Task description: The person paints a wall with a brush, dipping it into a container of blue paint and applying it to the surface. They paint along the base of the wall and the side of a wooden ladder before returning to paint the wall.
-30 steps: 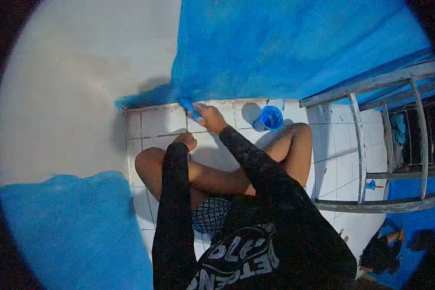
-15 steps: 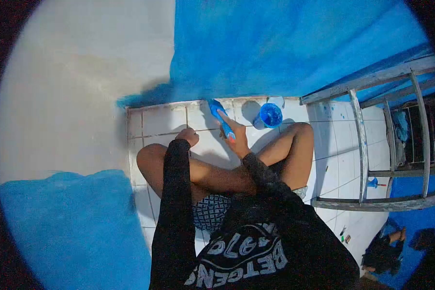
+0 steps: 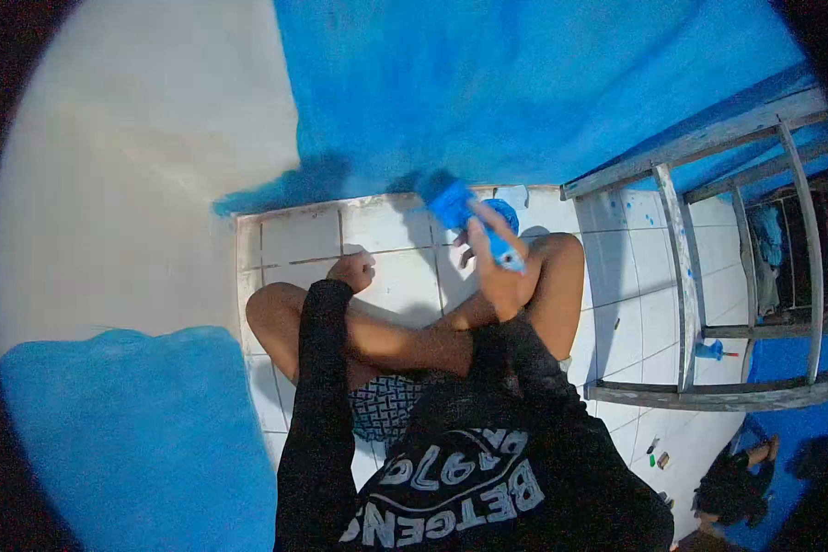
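A blue paintbrush (image 3: 499,241) is in my right hand (image 3: 499,267), its wide bristles (image 3: 448,203) coated in blue paint and pointing up and left, near the foot of the wall. Behind the brush and hand, the blue paint cup (image 3: 504,214) on the tiles is partly hidden. My left hand (image 3: 353,269) is curled closed over my left knee side, above the floor; I cannot make out anything in it. Blue paint covers much of the wall (image 3: 524,92), beside a pale unpainted part (image 3: 156,101).
A paint-spattered wooden ladder (image 3: 681,276) stands at the right. Beyond it, another blue container (image 3: 709,350) rests on the floor. Small items (image 3: 658,455) lie on the tiles (image 3: 630,340) at lower right, near another person (image 3: 734,486) in dark clothing.
My right hand and the brush have moved right and away from the wall's base, now overlapping the cup. The view has shifted slightly.
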The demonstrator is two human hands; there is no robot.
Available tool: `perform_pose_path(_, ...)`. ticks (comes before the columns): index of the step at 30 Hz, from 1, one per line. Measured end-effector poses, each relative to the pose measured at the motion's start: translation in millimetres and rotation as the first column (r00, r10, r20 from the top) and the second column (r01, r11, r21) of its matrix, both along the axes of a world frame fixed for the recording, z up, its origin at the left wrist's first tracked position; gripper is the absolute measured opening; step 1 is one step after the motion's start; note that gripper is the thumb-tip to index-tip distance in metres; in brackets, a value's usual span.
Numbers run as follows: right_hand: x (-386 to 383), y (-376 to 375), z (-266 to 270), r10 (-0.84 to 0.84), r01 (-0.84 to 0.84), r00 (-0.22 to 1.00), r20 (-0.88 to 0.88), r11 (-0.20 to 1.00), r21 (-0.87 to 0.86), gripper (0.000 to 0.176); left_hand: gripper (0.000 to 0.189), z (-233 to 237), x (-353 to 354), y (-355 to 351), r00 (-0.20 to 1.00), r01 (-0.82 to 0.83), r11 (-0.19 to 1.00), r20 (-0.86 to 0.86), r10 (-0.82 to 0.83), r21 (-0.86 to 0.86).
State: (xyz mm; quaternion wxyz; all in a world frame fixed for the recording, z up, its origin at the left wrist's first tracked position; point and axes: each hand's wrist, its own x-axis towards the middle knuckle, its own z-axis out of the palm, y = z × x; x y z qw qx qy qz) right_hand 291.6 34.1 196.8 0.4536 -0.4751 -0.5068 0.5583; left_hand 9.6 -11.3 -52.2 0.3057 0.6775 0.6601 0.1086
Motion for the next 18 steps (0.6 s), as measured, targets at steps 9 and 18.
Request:
perform_pose_path(9,94.8,65.0,7.7,-0.359,0.349,0.884,-0.299,0.933,-0.088,0.043,0.122,101.1,176.3,51.8,0.925,-0.223,0.929,0.364,0.107,0.295)
perform_pose_path(18,143.3,72.1,-53.8,-0.402,0.282,0.753,-0.521,0.912,-0.297,0.031,0.131,104.8,236.0,88.9,0.783,-0.436,0.797,0.613,0.107,0.418)
